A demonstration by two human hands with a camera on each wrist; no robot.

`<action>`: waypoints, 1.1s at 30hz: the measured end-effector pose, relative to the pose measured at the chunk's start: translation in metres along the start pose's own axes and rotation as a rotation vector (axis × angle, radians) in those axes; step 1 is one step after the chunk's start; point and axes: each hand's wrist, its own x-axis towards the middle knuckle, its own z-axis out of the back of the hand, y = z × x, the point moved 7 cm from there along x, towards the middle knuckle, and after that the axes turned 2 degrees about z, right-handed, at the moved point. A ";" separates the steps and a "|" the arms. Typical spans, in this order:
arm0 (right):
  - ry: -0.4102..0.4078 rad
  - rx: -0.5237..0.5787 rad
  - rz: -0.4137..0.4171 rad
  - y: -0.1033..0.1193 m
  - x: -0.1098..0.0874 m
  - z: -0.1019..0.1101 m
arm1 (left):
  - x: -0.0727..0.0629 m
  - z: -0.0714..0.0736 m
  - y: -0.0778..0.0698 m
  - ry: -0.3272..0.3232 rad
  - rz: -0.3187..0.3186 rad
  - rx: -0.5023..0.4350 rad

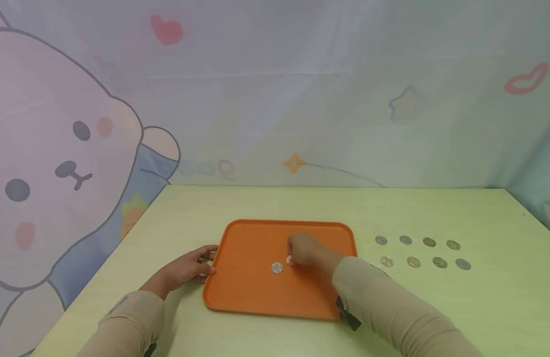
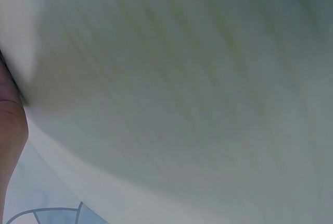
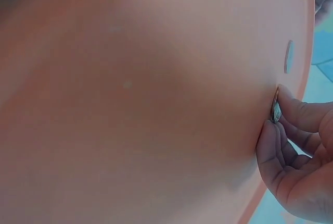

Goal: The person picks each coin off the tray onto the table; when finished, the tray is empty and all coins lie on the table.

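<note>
My right hand [image 1: 303, 249] is over the orange tray [image 1: 252, 292], pinching a silvery coin [image 3: 276, 107] between thumb and fingertips. The right wrist view shows that coin tipped on edge, close to the tray's surface. Left of it, a second silvery coin [image 1: 276, 267] lies flat on the tray. My left hand [image 1: 185, 267] grips the tray's left rim, its thumb over the edge and the other fingers along the outside. In the left wrist view only a blurred strip of the hand [image 2: 11, 135] shows at the left border.
Two rows of coins [image 1: 413, 262], several in all, lie on the pale yellow-green table [image 1: 413, 307] right of the tray. A patterned cloth [image 1: 266, 99] hangs behind the table, with a cartoon animal at left. A dark strap end [image 1: 348, 317] hangs by the right sleeve.
</note>
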 end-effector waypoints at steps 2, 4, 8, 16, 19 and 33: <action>-0.005 0.035 0.008 0.000 -0.001 0.001 | 0.000 0.000 0.000 -0.001 0.004 0.001; -0.006 0.095 0.019 -0.001 -0.002 0.003 | 0.000 0.000 0.001 -0.001 0.002 -0.001; 0.000 0.246 0.030 -0.005 -0.005 0.005 | 0.000 0.000 0.001 -0.001 0.002 -0.004; 0.045 0.546 0.066 -0.012 -0.014 0.010 | 0.001 0.000 0.001 0.009 0.011 -0.017; 0.041 0.587 0.118 -0.012 -0.019 0.016 | 0.002 0.000 0.001 0.011 0.008 -0.016; 0.018 0.741 0.201 -0.019 -0.052 0.038 | 0.001 0.000 0.000 0.019 0.001 -0.003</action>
